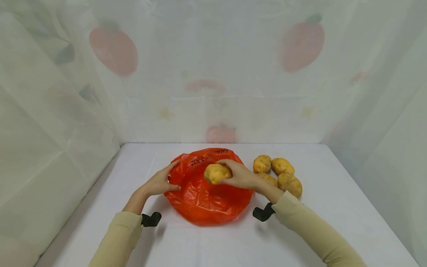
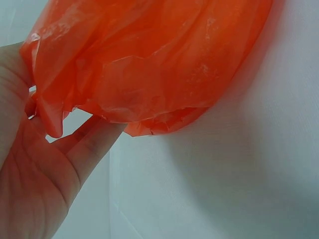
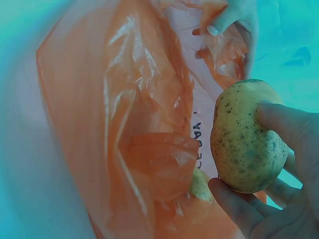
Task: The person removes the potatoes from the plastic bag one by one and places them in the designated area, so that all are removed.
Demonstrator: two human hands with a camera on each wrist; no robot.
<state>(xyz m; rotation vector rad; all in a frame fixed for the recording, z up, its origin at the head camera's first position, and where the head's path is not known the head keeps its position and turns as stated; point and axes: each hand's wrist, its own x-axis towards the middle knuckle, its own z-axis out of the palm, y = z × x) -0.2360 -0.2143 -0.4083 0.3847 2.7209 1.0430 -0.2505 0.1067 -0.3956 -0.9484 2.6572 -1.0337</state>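
Observation:
A red plastic bag point(image 1: 203, 198) with dark lettering lies with its mouth wide on the table. My left hand point(image 1: 160, 183) holds its left rim, thumb and fingers spread apart; in the left wrist view the film point(image 2: 144, 74) hangs between them. Over the bag's mouth, my right hand point(image 1: 241, 176) grips a yellow potato point(image 1: 215, 173) between thumb and fingers. Dark specks cover that potato point(image 3: 246, 137) in the right wrist view. Part of another potato point(image 3: 200, 185) shows there beside a fold of the bag.
Several potatoes point(image 1: 289, 184) lie grouped on the white table point(image 1: 213, 244), right of the bag, partly behind my right wrist. White sheeting point(image 1: 257, 118) with faded fruit prints encloses the table at the back and both sides. Black wrist mounts point(image 1: 151, 219) stick out from both sleeves.

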